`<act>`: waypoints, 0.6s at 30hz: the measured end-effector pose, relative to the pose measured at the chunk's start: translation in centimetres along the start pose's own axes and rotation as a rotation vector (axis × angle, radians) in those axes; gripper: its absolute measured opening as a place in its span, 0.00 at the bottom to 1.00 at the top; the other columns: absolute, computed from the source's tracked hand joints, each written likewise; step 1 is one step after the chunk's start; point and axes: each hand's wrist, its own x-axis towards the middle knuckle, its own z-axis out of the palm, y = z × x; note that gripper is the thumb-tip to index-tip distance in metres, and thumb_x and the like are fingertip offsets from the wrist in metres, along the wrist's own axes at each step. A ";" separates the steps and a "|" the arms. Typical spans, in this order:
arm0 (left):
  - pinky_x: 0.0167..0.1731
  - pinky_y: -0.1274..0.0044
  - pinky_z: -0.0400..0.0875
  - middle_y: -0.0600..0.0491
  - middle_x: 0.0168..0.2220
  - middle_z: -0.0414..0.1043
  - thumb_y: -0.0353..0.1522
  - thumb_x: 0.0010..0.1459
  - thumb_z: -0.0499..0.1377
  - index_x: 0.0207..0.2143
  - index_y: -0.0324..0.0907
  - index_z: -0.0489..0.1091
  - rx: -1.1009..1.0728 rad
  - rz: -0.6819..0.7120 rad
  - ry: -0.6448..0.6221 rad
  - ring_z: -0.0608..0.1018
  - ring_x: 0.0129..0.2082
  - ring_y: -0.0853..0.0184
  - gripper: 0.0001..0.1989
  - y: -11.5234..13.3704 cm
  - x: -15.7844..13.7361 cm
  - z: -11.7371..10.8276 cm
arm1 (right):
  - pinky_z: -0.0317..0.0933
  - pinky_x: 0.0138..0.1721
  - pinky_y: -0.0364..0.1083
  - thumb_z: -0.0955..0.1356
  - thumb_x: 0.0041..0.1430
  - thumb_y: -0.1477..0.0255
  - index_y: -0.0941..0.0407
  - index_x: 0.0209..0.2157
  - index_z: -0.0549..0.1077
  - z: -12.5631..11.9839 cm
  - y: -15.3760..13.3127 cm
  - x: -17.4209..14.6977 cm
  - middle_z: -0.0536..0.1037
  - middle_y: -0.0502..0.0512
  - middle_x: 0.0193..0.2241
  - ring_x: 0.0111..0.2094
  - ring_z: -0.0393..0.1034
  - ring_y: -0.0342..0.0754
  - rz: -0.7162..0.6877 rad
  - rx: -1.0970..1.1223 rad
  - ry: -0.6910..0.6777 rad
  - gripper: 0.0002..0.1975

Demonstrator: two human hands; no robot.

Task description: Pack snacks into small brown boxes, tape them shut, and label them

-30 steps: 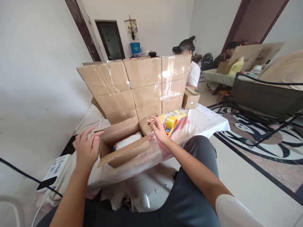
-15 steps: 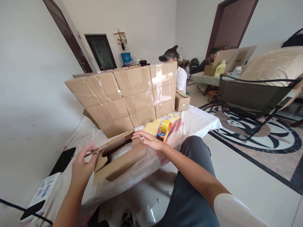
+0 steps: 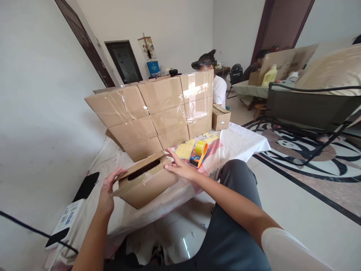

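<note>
both left hand (image 3: 109,188) and right hand (image 3: 179,166), half open, merely touch the carton (image 3: 149,191); flap-closing step, likely, and next calls for pressing flaps (image 3: 142,165) flush.

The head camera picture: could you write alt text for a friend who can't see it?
A person's left hand and right hand touch opposite ends of a cardboard box on a cloth-covered table, its top flaps leaving a dark gap. A tape dispenser with a yellow roll sits nearby, to the right; taped cartons stand behind.
</note>
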 end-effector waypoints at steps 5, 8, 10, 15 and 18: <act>0.64 0.58 0.61 0.42 0.57 0.75 0.47 0.67 0.51 0.55 0.44 0.72 0.166 0.214 0.167 0.73 0.59 0.52 0.24 4.0 -1.0 0.3 | 0.50 0.71 0.56 0.70 0.58 0.65 0.49 0.70 0.55 2.7 1.5 1.0 0.56 0.57 0.72 0.71 0.52 0.53 0.083 0.108 0.219 0.40; 0.68 0.54 0.50 0.44 0.64 0.69 0.45 0.63 0.60 0.61 0.49 0.69 0.436 0.366 -0.064 0.68 0.65 0.48 0.26 6.7 -1.7 1.4 | 0.55 0.68 0.55 0.69 0.54 0.71 0.49 0.68 0.59 3.1 2.3 1.8 0.63 0.56 0.68 0.68 0.58 0.53 0.084 0.104 0.288 0.39; 0.68 0.51 0.46 0.45 0.70 0.59 0.44 0.61 0.62 0.66 0.51 0.64 0.568 0.364 -0.146 0.60 0.70 0.44 0.32 7.8 -2.1 2.6 | 0.60 0.65 0.55 0.70 0.54 0.69 0.49 0.68 0.59 2.9 2.5 1.9 0.64 0.57 0.67 0.65 0.61 0.54 0.056 0.077 0.277 0.40; 0.65 0.46 0.45 0.40 0.74 0.44 0.47 0.61 0.62 0.69 0.49 0.61 0.742 0.292 -0.080 0.54 0.72 0.37 0.36 8.5 -2.6 3.6 | 0.55 0.65 0.60 0.71 0.58 0.59 0.53 0.63 0.64 -0.3 2.0 1.2 0.69 0.62 0.62 0.61 0.64 0.58 -0.117 -0.168 0.388 0.34; 0.62 0.47 0.49 0.36 0.64 0.68 0.47 0.62 0.61 0.71 0.46 0.56 0.766 0.244 -0.114 0.71 0.61 0.40 0.39 8.3 -2.5 3.3 | 0.50 0.66 0.64 0.70 0.60 0.60 0.53 0.56 0.68 -4.1 1.7 0.7 0.71 0.63 0.55 0.60 0.62 0.61 -0.142 -0.379 0.690 0.25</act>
